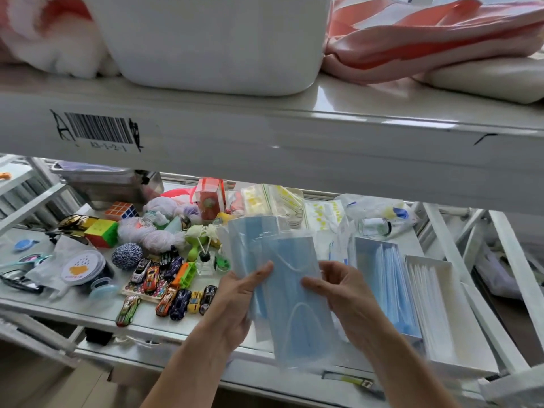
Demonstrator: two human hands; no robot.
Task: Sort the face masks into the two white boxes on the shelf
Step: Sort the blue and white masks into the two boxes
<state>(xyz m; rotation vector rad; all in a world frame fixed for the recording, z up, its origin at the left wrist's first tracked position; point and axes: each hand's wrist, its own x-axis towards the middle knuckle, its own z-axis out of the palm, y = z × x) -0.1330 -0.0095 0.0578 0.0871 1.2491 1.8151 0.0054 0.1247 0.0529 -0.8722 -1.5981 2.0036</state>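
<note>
A stack of light blue face masks in clear wrappers [290, 278] is held up over the shelf's front edge. My left hand [238, 301] grips the stack's left side, thumb on top. My right hand [341, 293] pinches the right edge of the front mask. To the right stand two white boxes side by side: the nearer one [362, 245] holds blue masks standing on edge, the farther one [441, 265] holds white masks. More wrapped masks [321, 213] lie behind the stack.
Toy cars [173, 298], puzzle cubes [101, 232], yarn balls [126, 256], sunglasses and a round lidded tub [84, 267] crowd the shelf's left half. An upper shelf [294, 136] overhangs, bearing a white bin [212, 39] and folded pink cloth [426, 33].
</note>
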